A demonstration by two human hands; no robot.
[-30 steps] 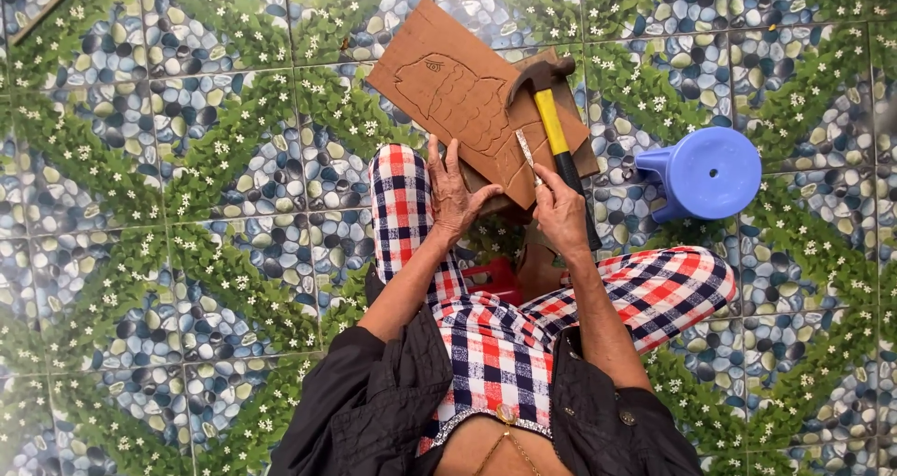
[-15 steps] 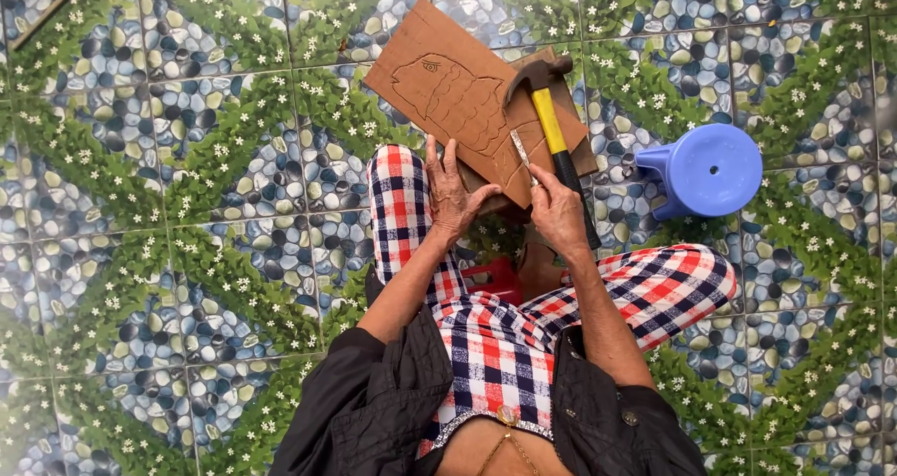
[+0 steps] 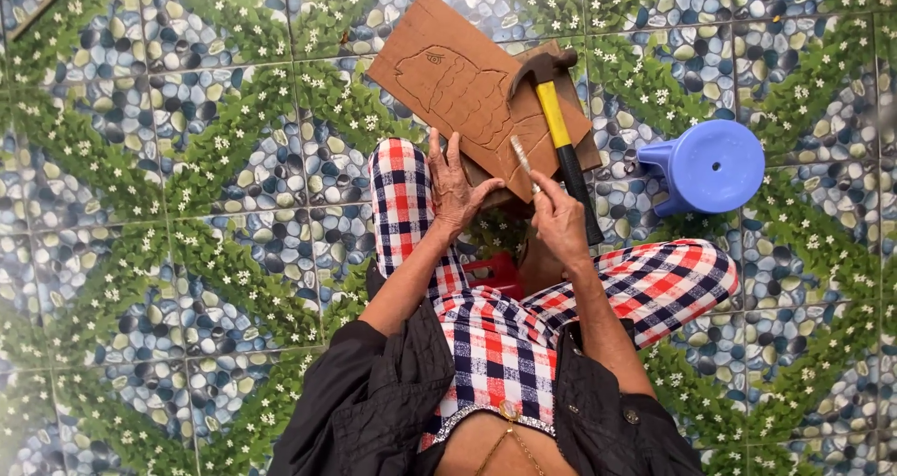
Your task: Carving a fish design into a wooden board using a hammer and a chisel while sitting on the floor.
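A brown wooden board (image 3: 458, 88) carved with a fish outline is lying on the tiled floor (image 3: 187, 205), propped against the person's checked knee. The right hand (image 3: 559, 222) is closing its grip around a thin chisel (image 3: 521, 156) just over the board's near edge. The left hand (image 3: 455, 188) is pressing open-fingered on that edge. A yellow-handled hammer (image 3: 559, 121) is resting on the board; a blue plastic stool (image 3: 708, 166) is sitting beside it.

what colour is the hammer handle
Yellow on the upper part of the hammer handle, black lower down; seen in the head view.
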